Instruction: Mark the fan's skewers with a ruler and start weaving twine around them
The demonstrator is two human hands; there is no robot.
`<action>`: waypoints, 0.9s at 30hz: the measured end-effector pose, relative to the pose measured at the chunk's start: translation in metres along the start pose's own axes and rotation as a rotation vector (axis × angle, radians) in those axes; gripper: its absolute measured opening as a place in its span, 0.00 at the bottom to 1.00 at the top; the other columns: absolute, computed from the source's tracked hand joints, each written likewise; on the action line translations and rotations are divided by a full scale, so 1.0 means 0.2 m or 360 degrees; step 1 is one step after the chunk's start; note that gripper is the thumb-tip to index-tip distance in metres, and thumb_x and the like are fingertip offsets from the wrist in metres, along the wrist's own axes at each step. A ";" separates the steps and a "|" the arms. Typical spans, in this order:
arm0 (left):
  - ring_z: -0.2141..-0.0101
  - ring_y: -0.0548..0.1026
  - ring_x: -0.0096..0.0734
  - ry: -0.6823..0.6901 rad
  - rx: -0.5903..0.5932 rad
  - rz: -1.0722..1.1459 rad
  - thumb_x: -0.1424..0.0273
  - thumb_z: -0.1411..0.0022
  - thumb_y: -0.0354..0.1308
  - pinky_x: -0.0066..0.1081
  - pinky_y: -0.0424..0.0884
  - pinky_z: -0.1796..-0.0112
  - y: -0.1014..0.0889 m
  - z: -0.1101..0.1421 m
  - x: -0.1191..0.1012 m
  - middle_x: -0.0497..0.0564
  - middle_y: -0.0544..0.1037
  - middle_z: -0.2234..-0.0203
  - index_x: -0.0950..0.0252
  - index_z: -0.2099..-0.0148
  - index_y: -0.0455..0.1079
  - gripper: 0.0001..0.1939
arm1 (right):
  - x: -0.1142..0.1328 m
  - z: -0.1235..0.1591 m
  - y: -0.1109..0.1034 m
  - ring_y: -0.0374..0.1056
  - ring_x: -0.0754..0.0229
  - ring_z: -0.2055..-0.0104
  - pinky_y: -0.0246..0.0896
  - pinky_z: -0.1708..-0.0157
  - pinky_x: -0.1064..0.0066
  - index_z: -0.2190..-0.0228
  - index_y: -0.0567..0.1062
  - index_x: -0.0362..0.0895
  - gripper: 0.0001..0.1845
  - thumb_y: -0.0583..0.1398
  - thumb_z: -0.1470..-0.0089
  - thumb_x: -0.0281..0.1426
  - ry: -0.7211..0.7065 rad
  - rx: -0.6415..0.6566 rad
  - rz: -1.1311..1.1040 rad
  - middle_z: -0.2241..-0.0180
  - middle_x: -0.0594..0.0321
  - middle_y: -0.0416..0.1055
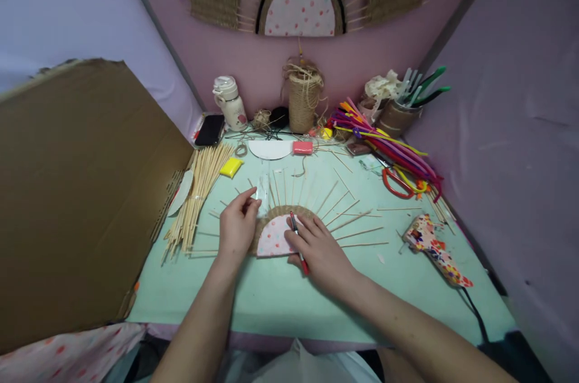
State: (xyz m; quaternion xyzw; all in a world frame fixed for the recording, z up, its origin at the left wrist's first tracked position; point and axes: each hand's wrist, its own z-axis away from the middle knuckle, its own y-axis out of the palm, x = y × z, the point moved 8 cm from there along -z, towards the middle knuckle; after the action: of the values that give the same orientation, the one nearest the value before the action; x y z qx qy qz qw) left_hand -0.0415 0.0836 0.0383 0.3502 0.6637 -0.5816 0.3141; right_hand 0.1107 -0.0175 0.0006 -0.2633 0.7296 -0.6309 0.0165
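Note:
Before me on the table lies a half-circle piece covered in spotted white cloth (pixel 274 237), edged with a brown twine band (pixel 289 210), with thin sticks (pixel 357 233) fanning out from it. My left hand (pixel 238 223) is at the piece's left side, thumb and fingers closed on a clear ruler-like strip (pixel 262 193) that lies across the sticks. My right hand (pixel 319 250) rests on the right part of the cloth. A pen with a red end (pixel 304 263) is held in it, lying between thumb and fingers. The right fingers partly cover the cloth and band.
Bundled sticks (pixel 199 196) lie left, by a cardboard panel (pixel 81 202). A flower-patterned glue gun (pixel 436 250), red-handled scissors (pixel 398 183) and pipe cleaners (pixel 398 154) are on the right. Behind stand a bottle (pixel 230 104), twine roll (pixel 302 99) and phone (pixel 210 130). A similar fan piece (pixel 301 6) hangs above.

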 end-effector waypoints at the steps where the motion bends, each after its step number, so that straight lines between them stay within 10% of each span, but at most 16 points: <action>1: 0.70 0.74 0.29 0.0007 0.0002 -0.0004 0.65 0.41 0.56 0.31 0.70 0.64 0.02 -0.01 -0.01 0.49 0.78 0.70 0.65 0.50 0.74 0.18 | 0.00 0.00 0.00 0.56 0.44 0.37 0.52 0.40 0.47 0.48 0.70 0.45 0.22 0.61 0.44 0.38 0.0028 -0.0021 0.0017 0.40 0.50 0.63; 13: 0.72 0.74 0.30 0.0143 0.0186 -0.0127 0.70 0.42 0.56 0.31 0.68 0.65 0.22 -0.22 -0.08 0.48 0.77 0.75 0.67 0.48 0.72 0.19 | 0.00 -0.05 -0.16 0.64 0.44 0.44 0.56 0.45 0.48 0.50 0.71 0.42 0.18 0.59 0.42 0.34 0.0188 -0.0145 -0.0085 0.49 0.47 0.71; 19: 0.71 0.74 0.30 0.0086 0.0249 -0.0125 0.70 0.42 0.57 0.30 0.68 0.63 0.28 -0.21 -0.03 0.46 0.76 0.75 0.67 0.47 0.71 0.19 | -0.29 -0.27 -0.38 0.69 0.56 0.55 0.62 0.55 0.64 0.53 0.72 0.46 0.17 0.50 0.37 0.38 0.0574 -0.0562 -0.0910 0.56 0.57 0.74; 27: 0.70 0.74 0.29 0.0103 0.0237 -0.0164 0.72 0.40 0.57 0.30 0.68 0.63 0.33 -0.21 0.00 0.50 0.78 0.72 0.69 0.46 0.70 0.19 | -0.51 -0.40 -0.12 0.67 0.62 0.71 0.61 0.70 0.71 0.62 0.75 0.44 0.13 0.58 0.45 0.38 0.0924 -0.0633 -0.1603 0.71 0.63 0.73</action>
State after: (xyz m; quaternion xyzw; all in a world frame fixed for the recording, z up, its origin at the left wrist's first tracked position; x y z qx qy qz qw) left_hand 0.0124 0.1297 0.0068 0.3566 0.6454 -0.6332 0.2353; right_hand 0.1785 0.0948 0.0075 -0.3911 0.5941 -0.4590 -0.5324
